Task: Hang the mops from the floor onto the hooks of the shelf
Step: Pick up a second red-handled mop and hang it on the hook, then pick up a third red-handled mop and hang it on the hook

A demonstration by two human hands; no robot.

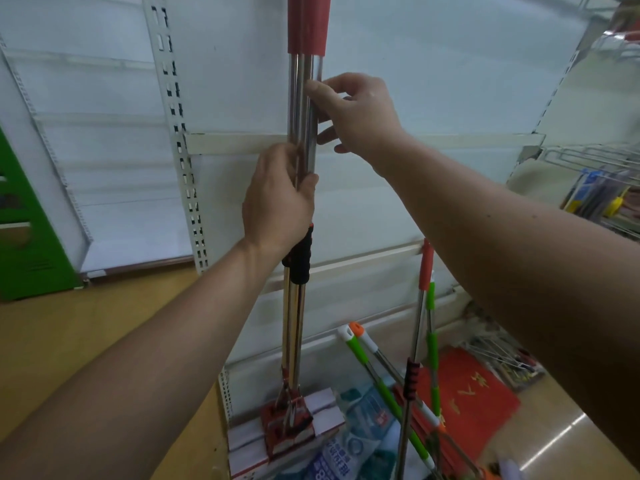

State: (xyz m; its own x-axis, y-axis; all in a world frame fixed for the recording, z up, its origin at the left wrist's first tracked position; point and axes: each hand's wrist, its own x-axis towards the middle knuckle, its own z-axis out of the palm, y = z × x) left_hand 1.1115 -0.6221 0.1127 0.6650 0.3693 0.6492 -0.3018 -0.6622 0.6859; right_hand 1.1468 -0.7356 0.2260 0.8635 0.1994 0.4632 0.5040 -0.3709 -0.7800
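Three steel mop handles (302, 98) with red top grips (308, 26) stand upright together against the white shelf back panel (433, 81). My left hand (277, 199) is wrapped around the bundle just above a black sliding grip (300, 258). My right hand (356, 112) is higher up, fingers pinching the rightmost handle. The red mop heads (287, 427) are low down by the base shelf. More mops lean at the lower right: one with a red grip (426, 265) and some with green and white handles (381, 379). The tops of the handles and any hooks are out of view.
A slotted white upright (180, 150) runs down the shelf's left side. A green stand (24, 230) is at the far left. Packaged goods (356, 438) and a red mat (471, 393) lie on the floor at lower right. Wire racks with items (602, 188) stand at right.
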